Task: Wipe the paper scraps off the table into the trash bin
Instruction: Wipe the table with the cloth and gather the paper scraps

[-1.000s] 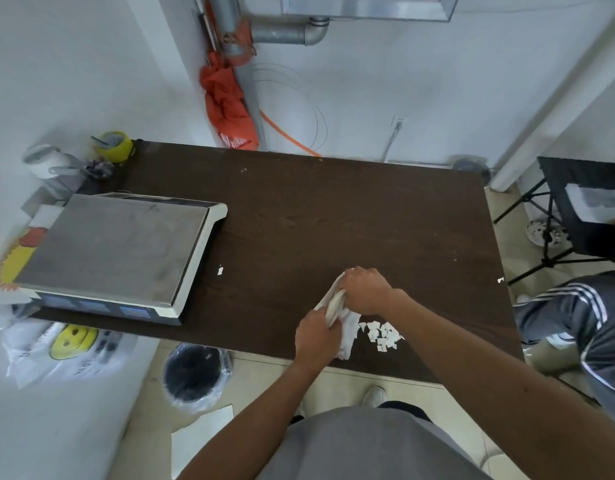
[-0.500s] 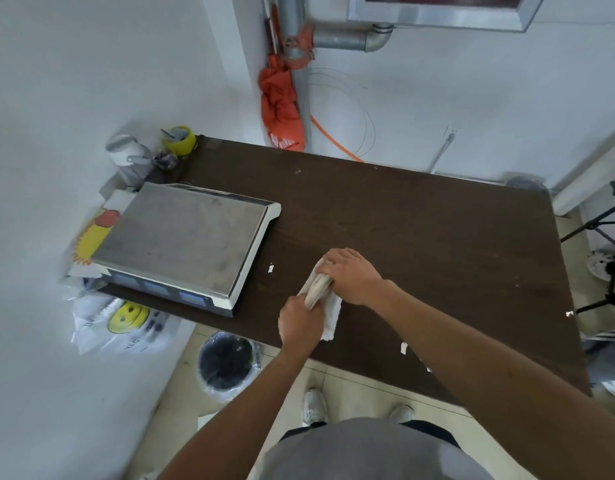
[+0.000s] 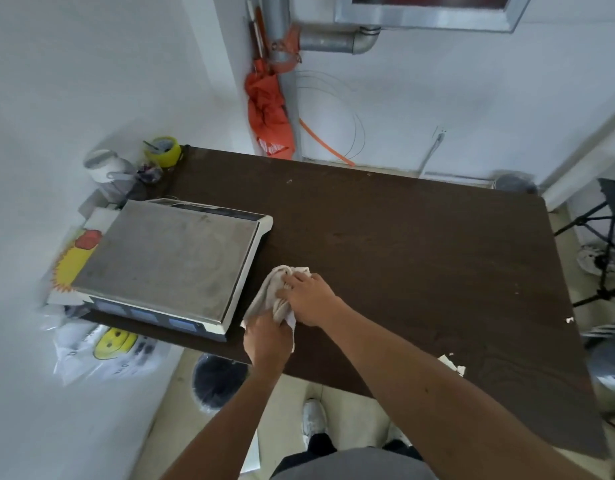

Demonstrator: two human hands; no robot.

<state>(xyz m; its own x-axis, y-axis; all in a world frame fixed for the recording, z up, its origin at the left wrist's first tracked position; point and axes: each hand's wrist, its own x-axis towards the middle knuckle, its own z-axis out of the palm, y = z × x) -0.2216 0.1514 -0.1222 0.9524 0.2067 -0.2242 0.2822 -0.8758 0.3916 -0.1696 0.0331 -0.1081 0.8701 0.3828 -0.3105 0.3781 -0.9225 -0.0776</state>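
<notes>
A white cloth [image 3: 276, 296] is gripped by the left hand [image 3: 266, 341] at the near bench [image 3: 420, 244] edge, with the right hand [image 3: 308, 294] pressed flat on it, beside the scale [image 3: 167, 258]. Paper scraps [image 3: 453, 364] lie at the near edge, right; the trash bin [image 3: 214, 381] stands below. No writing is legible.
</notes>
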